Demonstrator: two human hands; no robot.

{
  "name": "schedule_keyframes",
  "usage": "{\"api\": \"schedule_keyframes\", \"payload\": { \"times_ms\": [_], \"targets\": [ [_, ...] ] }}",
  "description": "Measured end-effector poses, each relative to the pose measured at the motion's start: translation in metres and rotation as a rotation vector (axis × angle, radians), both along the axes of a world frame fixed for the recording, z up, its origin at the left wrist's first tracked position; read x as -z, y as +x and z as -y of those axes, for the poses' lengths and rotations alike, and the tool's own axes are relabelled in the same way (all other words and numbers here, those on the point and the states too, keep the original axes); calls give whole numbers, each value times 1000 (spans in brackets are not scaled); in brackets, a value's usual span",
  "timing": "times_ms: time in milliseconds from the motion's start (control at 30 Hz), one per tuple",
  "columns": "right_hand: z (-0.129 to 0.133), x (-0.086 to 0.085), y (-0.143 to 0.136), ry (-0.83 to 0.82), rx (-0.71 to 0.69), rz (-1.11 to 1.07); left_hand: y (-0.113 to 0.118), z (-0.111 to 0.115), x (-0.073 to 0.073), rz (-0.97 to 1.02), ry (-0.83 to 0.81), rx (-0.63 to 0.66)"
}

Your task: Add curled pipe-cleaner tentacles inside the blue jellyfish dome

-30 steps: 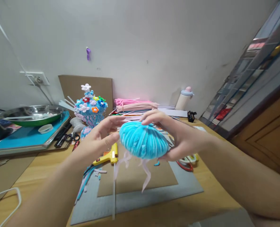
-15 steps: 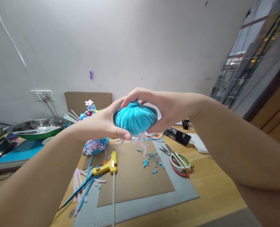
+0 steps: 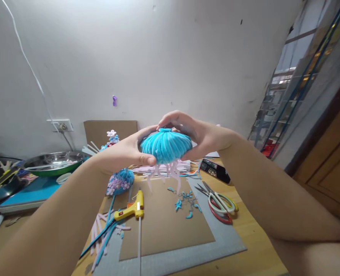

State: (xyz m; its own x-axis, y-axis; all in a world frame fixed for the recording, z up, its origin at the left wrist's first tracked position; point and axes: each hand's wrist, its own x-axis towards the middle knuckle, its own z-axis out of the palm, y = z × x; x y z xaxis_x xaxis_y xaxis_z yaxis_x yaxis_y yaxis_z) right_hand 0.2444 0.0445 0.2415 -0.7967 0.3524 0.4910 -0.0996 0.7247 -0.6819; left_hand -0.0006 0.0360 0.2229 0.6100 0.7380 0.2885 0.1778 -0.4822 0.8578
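A blue ribbed dome (image 3: 166,146) of fuzzy strips, with a small round knob on top, is held up above the table. Pale pink wavy strands (image 3: 174,176) hang from its underside. My left hand (image 3: 132,150) grips its left side, thumb along the lower front edge. Around the right side and top curls my right hand (image 3: 194,134). Both hands are closed on the dome. Below it, small blue curled pieces (image 3: 188,205) lie on a brown cardboard sheet (image 3: 161,230), and a yellow glue gun (image 3: 134,209) rests at the sheet's left.
Scissors (image 3: 220,203) and a phone (image 3: 215,170) lie on the right. Pink and blue strips (image 3: 101,234) are at the lower left. A flower-covered blue piece (image 3: 120,182) stands behind the glue gun, and a metal pan (image 3: 55,163) sits farther left.
The view has tilted up a little, so the table things appear lower. The dome is tipped slightly, and more of the pink strands shows beneath it. Both hands still hold it.
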Motion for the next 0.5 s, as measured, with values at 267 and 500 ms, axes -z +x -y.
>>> {"api": "schedule_keyframes", "payload": {
  "times_ms": [267, 500],
  "targets": [
    [4, 2, -3, -91, -83, -78, 8, 6, 3, 148, -65, 93],
    [6, 27, -3, -186, 121, -435, -1, 11, -7, 128, 182, -158]
  ]
}}
